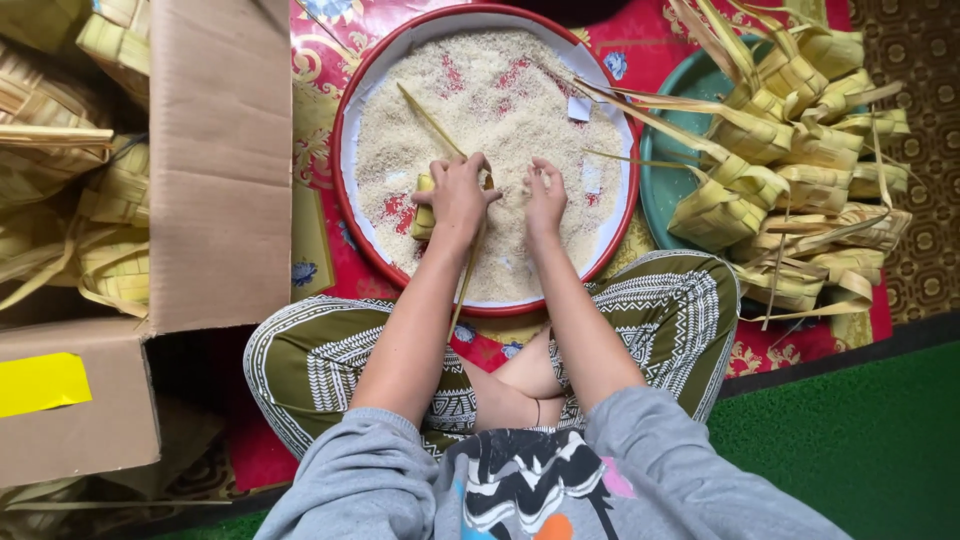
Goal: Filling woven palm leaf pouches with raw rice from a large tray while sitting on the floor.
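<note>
Nearest the camera, grey sleeves [640, 450] are seen pushed up past the elbows, with crossed legs in green and white patterned trousers [330, 360] below them. Both forearms are stretched forward over the knees into a round red-rimmed tray [345, 150] set on a red patterned mat [790, 350].

The tray is covered with a layer of uncooked rice [500, 100]; red patches of the tray's base are exposed where the grains lie thin.

The left hand [458, 195] is closed around a small woven palm-leaf pouch [424, 215], which is held at the near left part of the tray, touching the rice. Long leaf strips [430, 120] run from the pouch, one away across the rice and one back along the forearm.

The right hand [546, 195] is laid just beside the left, fingers curled down and bunched into the rice; whether grains are pinched cannot be told.

To the left, an open cardboard box [215, 160] is seen, with more woven pouches [110, 190] inside it. A yellow label [40, 383] is stuck on the near flap.

Farther right, a green plate [665, 190] is heaped with woven pouches [800, 150], their loose strips splayed out over the tray's rim. Green carpet [850, 450] lies at the near right.
</note>
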